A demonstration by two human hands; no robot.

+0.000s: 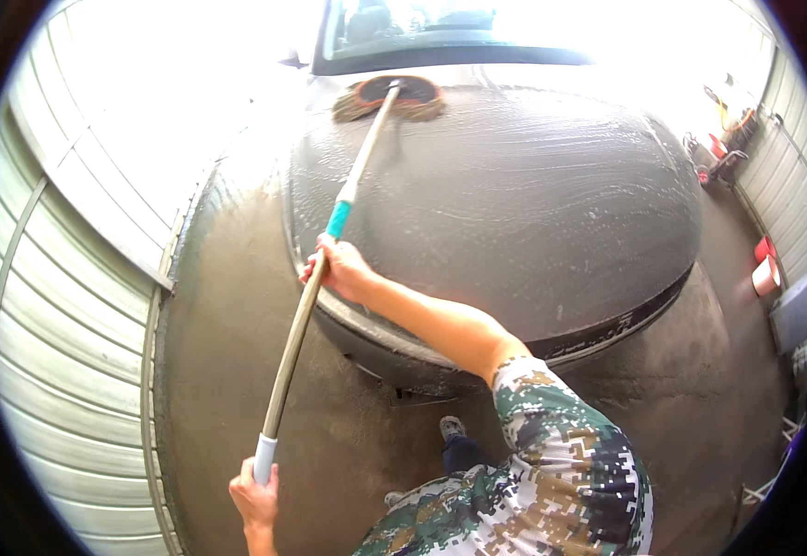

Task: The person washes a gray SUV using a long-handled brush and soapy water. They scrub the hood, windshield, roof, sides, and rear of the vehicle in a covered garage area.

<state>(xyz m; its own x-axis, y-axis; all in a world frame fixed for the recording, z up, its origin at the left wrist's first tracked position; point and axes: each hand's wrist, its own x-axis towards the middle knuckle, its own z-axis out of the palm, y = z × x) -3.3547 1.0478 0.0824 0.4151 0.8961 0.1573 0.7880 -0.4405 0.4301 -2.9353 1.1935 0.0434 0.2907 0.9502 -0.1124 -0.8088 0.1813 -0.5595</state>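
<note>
A long telescopic pole (292, 347) slants up and away from me, with a teal band (337, 219) partway along it. My left hand (255, 492) grips its grey end sleeve (264, 455) at the lower left. Farther up, my right hand (339, 267) is closed around the shaft just below the teal band. At the far end, a mop-style car wash brush (403, 104) with brown fibres and an orange rim rests on the dark car hood (487, 208). The hood is wet, with streaks and pale suds across it.
A windshield (410, 31) rises behind the hood. Corrugated metal walls (77, 389) stand left and right. Beneath me the concrete floor (223, 361) looks wet. Red-and-white buckets (765, 275), a grey container (795, 313) and a wheeled machine (713, 163) stand along the right wall.
</note>
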